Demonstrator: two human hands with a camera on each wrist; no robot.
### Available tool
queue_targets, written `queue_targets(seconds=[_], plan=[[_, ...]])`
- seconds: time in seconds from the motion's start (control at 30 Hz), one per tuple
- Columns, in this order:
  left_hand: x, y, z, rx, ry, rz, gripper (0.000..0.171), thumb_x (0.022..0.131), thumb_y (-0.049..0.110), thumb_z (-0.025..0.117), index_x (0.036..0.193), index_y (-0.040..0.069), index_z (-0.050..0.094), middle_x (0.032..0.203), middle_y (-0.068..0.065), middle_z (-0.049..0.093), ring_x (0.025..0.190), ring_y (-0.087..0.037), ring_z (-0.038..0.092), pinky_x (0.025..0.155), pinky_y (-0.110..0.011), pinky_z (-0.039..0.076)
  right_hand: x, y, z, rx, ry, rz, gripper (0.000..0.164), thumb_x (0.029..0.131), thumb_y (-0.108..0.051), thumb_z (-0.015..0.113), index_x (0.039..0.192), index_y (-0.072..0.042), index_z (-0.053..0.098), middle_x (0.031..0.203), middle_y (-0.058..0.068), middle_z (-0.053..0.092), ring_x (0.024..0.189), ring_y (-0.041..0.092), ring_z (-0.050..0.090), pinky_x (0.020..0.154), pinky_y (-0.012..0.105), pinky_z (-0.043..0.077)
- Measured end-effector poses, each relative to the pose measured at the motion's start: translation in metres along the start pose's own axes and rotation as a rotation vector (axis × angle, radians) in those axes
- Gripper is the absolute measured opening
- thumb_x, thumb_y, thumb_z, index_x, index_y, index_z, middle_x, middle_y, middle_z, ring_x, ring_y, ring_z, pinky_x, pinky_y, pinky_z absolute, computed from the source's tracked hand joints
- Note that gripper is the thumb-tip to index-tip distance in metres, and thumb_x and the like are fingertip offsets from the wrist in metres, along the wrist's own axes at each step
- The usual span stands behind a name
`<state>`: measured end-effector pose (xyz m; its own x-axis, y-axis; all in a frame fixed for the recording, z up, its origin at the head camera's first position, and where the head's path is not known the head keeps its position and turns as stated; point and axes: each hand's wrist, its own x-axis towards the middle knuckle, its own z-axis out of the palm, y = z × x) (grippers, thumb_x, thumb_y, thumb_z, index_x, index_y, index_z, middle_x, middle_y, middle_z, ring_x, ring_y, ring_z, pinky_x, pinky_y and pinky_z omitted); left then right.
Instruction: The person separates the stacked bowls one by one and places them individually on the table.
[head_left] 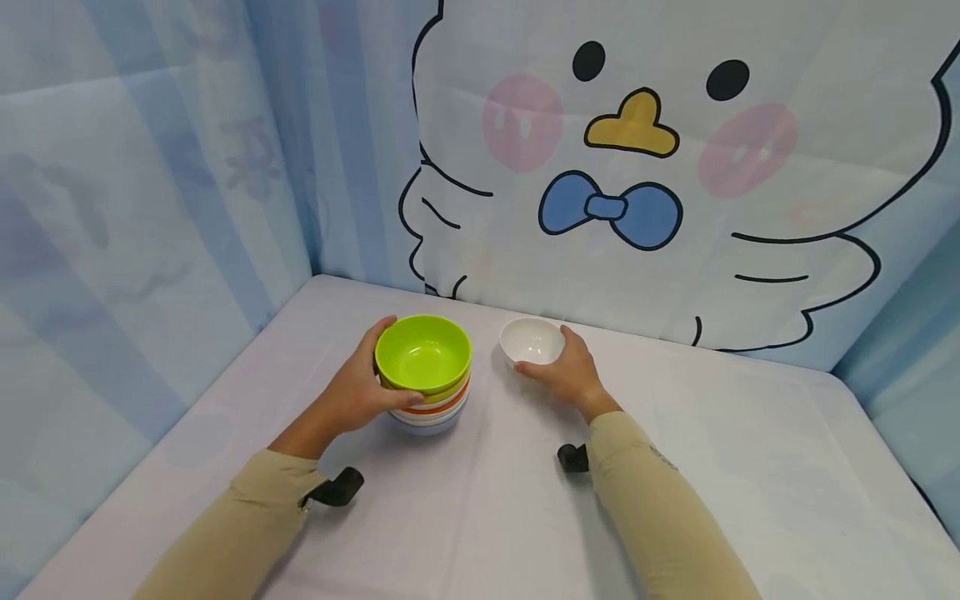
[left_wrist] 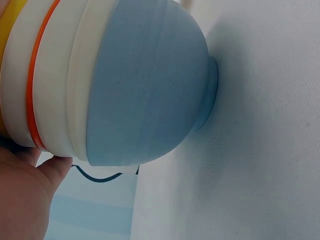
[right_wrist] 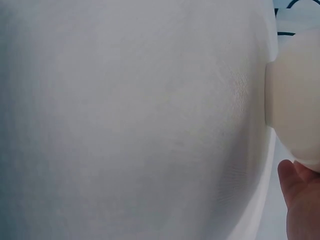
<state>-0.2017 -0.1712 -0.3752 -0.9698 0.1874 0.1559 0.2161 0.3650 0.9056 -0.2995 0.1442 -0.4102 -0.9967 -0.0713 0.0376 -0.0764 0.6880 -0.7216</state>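
My left hand [head_left: 366,385] grips a stack of nested bowls from its left side, with the thumb across the front and the fingers behind. A lime green bowl [head_left: 423,353] tops the stack; yellow, white and orange-rimmed bowls show below it. At the bottom, a blue bowl [left_wrist: 150,85] has its foot at the tabletop. To the right of the stack, my right hand [head_left: 568,367] holds a small white bowl [head_left: 531,340] by its right side, thumb in front. The white bowl's foot shows in the right wrist view; whether it touches the table I cannot tell.
A pale cloth covers the table [head_left: 480,517]. Behind it hangs a curtain [head_left: 615,283] with a cartoon face and blue bow tie, and a blue-striped curtain [head_left: 135,217] closes the left side. Black wrist mounts [head_left: 339,487] stick out from the sleeves.
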Motion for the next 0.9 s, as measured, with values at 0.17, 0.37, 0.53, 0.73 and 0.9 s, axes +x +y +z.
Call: queue_targets(seconds=[0.17, 0.37, 0.53, 0.73, 0.9], plan=[[-0.0008, 0.0005, 0.0012, -0.006, -0.003, 0.001, 0.112, 0.079, 0.014, 0.086, 0.159, 0.004, 0.009, 0.154, -0.021, 0.033, 0.135, -0.039, 0.040, 0.109, -0.054, 0.036, 0.0018, 0.0008, 0.0008, 0.007, -0.004, 0.009, 0.110, 0.077, -0.042, 0.083, 0.155, 0.005, 0.020, 0.154, 0.025, 0.030, 0.135, 0.041, 0.036, 0.112, 0.053, 0.032], [-0.0007, 0.0005, 0.0012, 0.009, 0.001, -0.001, 0.112, 0.079, 0.015, 0.086, 0.159, 0.005, 0.009, 0.154, -0.020, 0.033, 0.135, -0.039, 0.040, 0.110, -0.055, 0.035, 0.0039, 0.0006, 0.0019, 0.022, -0.011, 0.020, 0.112, 0.078, -0.042, 0.084, 0.156, 0.002, 0.018, 0.156, 0.024, 0.029, 0.136, 0.040, 0.036, 0.112, 0.053, 0.033], [0.0000, 0.0016, 0.0009, 0.014, 0.002, -0.009, 0.112, 0.079, 0.017, 0.086, 0.159, 0.006, 0.009, 0.154, -0.020, 0.033, 0.136, -0.039, 0.040, 0.110, -0.055, 0.035, 0.0041, -0.0028, 0.0005, 0.039, -0.019, 0.025, 0.112, 0.079, -0.040, 0.084, 0.157, 0.002, 0.016, 0.156, 0.024, 0.028, 0.137, 0.041, 0.036, 0.112, 0.053, 0.033], [0.0001, 0.0024, 0.0009, -0.003, 0.001, -0.010, 0.112, 0.079, 0.016, 0.086, 0.159, 0.006, 0.009, 0.154, -0.020, 0.033, 0.135, -0.039, 0.040, 0.110, -0.055, 0.035, 0.0053, -0.0049, -0.0016, 0.042, -0.041, 0.038, 0.113, 0.080, -0.039, 0.084, 0.158, 0.002, 0.013, 0.158, 0.024, 0.025, 0.138, 0.040, 0.033, 0.113, 0.053, 0.031], [-0.0004, 0.0012, 0.0006, 0.004, 0.001, -0.009, 0.112, 0.079, 0.016, 0.086, 0.159, 0.006, 0.009, 0.154, -0.019, 0.033, 0.136, -0.038, 0.040, 0.110, -0.055, 0.035, 0.0046, -0.0054, -0.0012, 0.053, -0.046, 0.031, 0.113, 0.080, -0.037, 0.084, 0.157, 0.004, 0.012, 0.158, 0.025, 0.024, 0.139, 0.041, 0.032, 0.114, 0.053, 0.029]])
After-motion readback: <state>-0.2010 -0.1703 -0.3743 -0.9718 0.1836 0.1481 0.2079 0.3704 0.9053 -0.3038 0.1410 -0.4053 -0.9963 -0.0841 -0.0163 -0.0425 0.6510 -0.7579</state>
